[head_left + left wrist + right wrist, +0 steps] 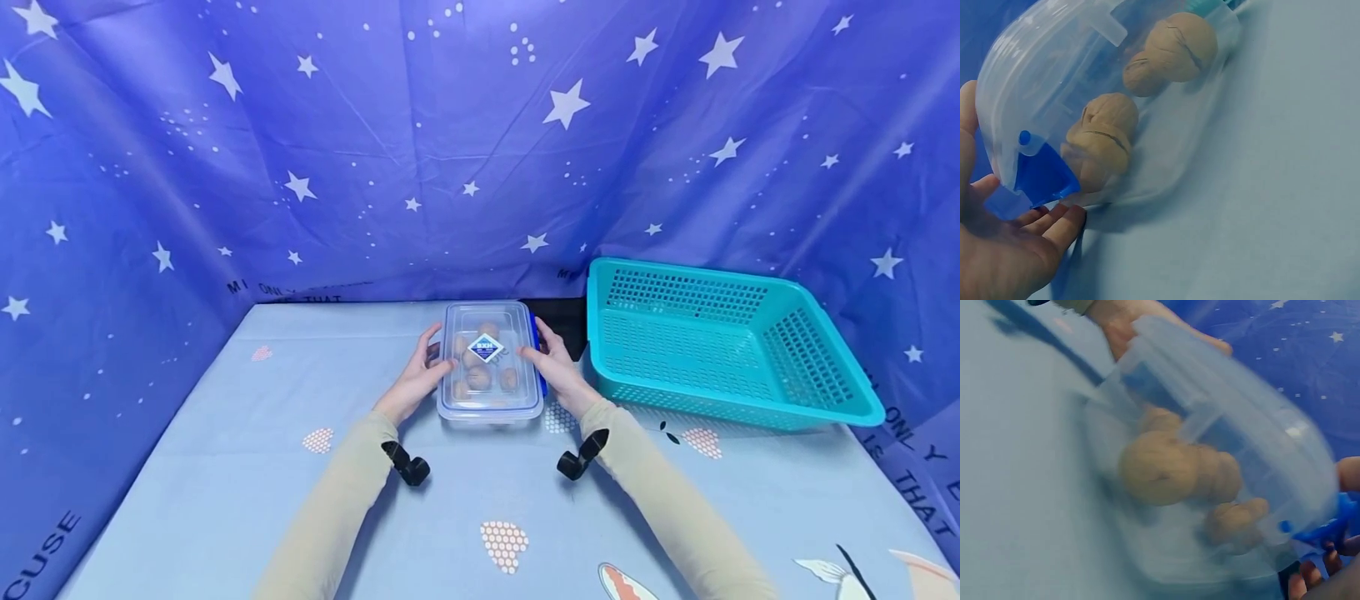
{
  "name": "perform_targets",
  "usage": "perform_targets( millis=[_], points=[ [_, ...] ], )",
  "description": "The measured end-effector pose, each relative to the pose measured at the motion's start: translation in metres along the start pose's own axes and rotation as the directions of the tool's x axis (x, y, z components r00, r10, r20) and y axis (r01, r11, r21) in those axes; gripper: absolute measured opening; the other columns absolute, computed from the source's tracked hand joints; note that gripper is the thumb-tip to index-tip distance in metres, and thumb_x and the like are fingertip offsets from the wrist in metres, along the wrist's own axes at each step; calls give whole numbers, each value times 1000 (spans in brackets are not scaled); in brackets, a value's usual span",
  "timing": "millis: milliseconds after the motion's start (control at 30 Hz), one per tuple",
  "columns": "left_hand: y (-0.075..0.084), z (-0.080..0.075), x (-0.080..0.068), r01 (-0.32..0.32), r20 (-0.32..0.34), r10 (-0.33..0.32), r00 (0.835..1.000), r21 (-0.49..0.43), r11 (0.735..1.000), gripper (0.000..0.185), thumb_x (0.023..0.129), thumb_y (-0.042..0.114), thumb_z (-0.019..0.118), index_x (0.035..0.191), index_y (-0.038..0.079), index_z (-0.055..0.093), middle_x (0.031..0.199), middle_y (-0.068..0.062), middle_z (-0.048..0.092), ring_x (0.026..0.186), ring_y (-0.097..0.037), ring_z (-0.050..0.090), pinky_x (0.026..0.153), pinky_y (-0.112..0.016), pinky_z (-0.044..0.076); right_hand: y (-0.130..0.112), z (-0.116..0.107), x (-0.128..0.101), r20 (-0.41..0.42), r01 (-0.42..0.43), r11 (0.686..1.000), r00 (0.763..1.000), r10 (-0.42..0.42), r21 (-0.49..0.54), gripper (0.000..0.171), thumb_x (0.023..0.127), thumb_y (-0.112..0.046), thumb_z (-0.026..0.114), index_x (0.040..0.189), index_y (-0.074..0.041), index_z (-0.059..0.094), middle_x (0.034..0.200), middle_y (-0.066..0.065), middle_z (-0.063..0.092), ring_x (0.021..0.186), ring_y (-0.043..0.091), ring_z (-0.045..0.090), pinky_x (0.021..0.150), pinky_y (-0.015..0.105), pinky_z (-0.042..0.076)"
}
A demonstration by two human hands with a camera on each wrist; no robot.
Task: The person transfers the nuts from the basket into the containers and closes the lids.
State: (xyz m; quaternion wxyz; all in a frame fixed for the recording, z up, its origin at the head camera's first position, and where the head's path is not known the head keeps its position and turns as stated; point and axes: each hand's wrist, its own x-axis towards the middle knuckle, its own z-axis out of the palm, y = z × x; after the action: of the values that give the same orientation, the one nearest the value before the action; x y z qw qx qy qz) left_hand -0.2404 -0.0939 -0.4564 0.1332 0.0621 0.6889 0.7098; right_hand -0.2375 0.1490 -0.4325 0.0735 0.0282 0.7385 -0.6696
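Observation:
A clear plastic food container (491,313) with its lid on sits between both hands. Several walnuts (478,378) show through it, and a blue-and-white diamond label (485,347) is on the lid. My left hand (415,379) grips the container's left side, thumb over the lid's edge. On the opposite side my right hand (561,368) holds it likewise, thumb on the lid. A blue clip (1046,178) is folded down beside the left fingers in the left wrist view. In the right wrist view another blue clip (1334,524) is close to the right fingers.
A teal plastic basket (731,408) with perforated walls stands at the right of the table. Pale blue patterned cloth (247,500) covers the table. Behind it hangs a blue star-print curtain (420,150). A dark patch (558,315) shows between the container and the basket.

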Motion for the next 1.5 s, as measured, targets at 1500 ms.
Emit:
perform_targets(
  millis=[1500],
  points=[
    [-1, 10, -14, -76, -162, 69, 984, -41, 996, 87, 94, 14, 63, 156, 16, 3, 158, -15, 14, 140, -33, 25, 111, -44, 27, 8, 15, -3, -8, 50, 997, 999, -49, 57, 70, 103, -16, 47, 157, -14, 3, 160, 13, 6, 145, 28, 5, 116, 43, 10]
  ],
)
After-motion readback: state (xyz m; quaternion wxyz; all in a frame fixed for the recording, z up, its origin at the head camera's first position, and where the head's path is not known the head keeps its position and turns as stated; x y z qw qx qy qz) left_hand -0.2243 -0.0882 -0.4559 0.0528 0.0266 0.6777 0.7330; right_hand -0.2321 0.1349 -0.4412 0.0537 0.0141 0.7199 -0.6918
